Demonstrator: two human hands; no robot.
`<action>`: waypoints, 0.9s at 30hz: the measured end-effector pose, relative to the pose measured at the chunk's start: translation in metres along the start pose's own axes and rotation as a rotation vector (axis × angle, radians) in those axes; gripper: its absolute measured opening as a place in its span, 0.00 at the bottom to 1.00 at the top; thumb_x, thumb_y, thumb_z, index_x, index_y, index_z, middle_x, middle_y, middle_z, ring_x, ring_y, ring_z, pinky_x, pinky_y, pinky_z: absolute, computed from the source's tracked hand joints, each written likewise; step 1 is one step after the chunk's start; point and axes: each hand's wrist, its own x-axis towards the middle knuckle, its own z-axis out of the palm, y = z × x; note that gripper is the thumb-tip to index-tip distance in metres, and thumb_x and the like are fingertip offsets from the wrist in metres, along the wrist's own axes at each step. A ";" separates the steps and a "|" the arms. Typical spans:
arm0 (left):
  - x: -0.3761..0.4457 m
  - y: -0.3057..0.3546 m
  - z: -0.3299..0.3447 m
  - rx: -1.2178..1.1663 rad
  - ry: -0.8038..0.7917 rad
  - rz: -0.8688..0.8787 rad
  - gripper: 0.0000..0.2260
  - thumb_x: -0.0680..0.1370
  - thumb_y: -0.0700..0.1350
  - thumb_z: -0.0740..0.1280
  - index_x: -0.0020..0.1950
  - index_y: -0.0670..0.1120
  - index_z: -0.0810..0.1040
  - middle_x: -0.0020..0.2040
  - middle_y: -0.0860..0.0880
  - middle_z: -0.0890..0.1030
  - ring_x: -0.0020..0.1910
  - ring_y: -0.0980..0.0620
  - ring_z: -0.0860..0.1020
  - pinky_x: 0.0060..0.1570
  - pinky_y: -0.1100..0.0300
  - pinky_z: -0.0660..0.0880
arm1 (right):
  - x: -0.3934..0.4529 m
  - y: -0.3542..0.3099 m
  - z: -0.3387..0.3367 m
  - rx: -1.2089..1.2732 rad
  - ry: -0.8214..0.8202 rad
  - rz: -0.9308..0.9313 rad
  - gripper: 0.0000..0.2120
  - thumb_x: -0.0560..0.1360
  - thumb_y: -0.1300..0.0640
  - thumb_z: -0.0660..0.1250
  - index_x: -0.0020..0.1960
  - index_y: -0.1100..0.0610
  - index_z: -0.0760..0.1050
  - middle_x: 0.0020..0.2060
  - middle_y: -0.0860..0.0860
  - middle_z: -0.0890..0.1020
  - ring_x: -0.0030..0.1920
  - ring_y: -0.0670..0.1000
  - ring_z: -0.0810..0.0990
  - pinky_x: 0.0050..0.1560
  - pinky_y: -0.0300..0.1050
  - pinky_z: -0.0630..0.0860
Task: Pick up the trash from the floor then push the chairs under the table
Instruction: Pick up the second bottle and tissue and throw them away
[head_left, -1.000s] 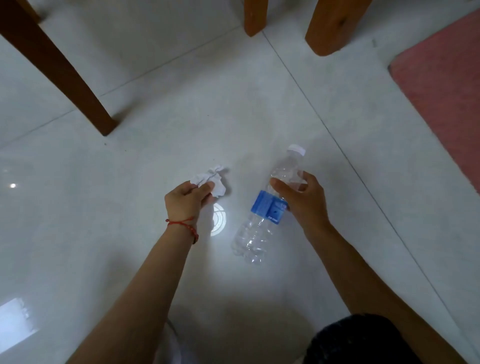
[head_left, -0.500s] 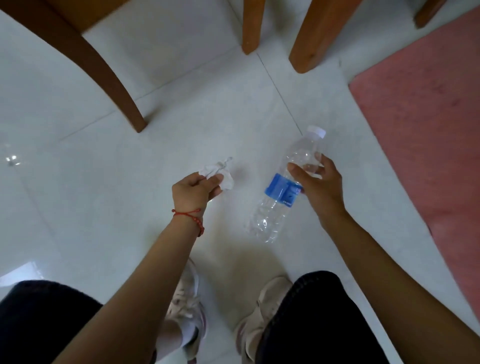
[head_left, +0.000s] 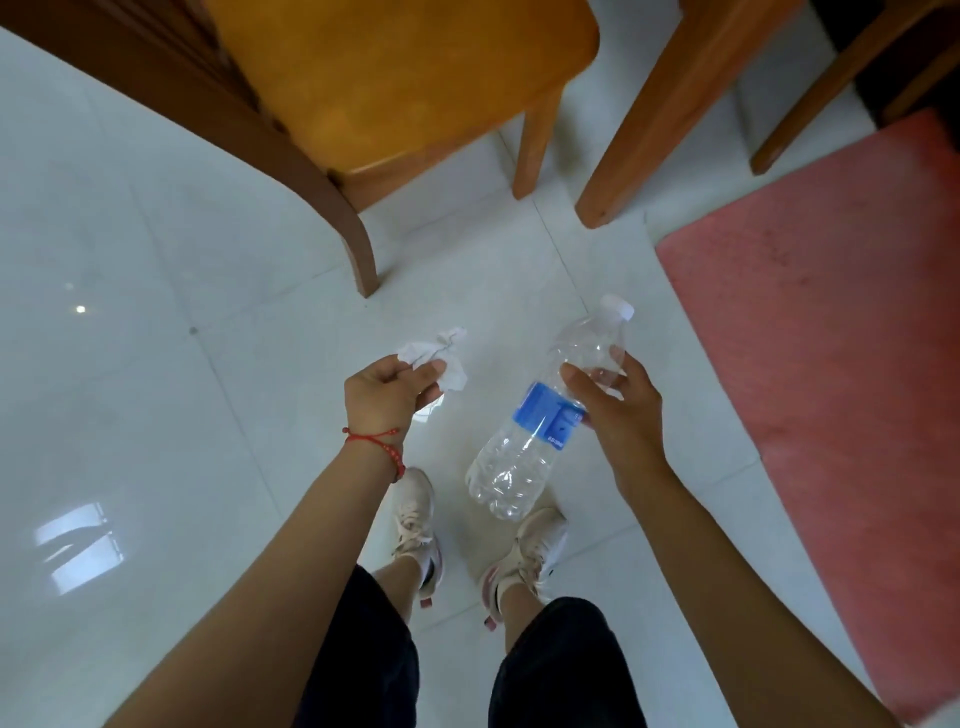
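My left hand (head_left: 387, 396) pinches a crumpled white tissue (head_left: 441, 358), held up above the white tiled floor. My right hand (head_left: 621, 410) grips a clear empty plastic bottle (head_left: 540, 431) with a blue label and white cap, tilted with its cap pointing up and away. A wooden chair (head_left: 395, 88) with an orange seat stands just ahead at the top, its dark rear leg (head_left: 358, 249) on the floor in front of my left hand.
A thick wooden table leg (head_left: 654, 124) stands to the right of the chair. Another wooden leg (head_left: 810, 104) shows at the top right. A pink mat (head_left: 831, 291) covers the floor on the right. My two feet in light sneakers (head_left: 415, 519) stand below the hands.
I have risen from a crouch to standing, lifting the tissue and bottle with me. The chair seat has come into view and my legs and shoes now show below.
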 end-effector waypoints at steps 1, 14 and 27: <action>-0.011 0.010 -0.005 -0.003 0.001 0.004 0.10 0.68 0.33 0.72 0.34 0.40 0.71 0.40 0.41 0.70 0.36 0.45 0.76 0.37 0.64 0.80 | -0.013 -0.010 0.000 0.005 -0.001 -0.002 0.29 0.65 0.53 0.75 0.64 0.52 0.69 0.50 0.51 0.78 0.47 0.49 0.80 0.54 0.57 0.78; -0.137 0.111 -0.058 -0.108 0.016 0.059 0.07 0.69 0.32 0.71 0.42 0.39 0.74 0.43 0.41 0.70 0.38 0.45 0.74 0.37 0.64 0.80 | -0.151 -0.114 -0.013 -0.010 -0.019 -0.113 0.30 0.67 0.52 0.74 0.66 0.53 0.67 0.52 0.52 0.78 0.52 0.54 0.79 0.56 0.58 0.77; -0.206 0.155 -0.131 -0.330 0.220 0.139 0.06 0.69 0.32 0.71 0.45 0.37 0.80 0.39 0.45 0.81 0.37 0.50 0.80 0.33 0.67 0.78 | -0.222 -0.172 0.013 -0.151 -0.188 -0.298 0.34 0.67 0.48 0.73 0.69 0.51 0.64 0.54 0.49 0.75 0.53 0.51 0.76 0.50 0.42 0.74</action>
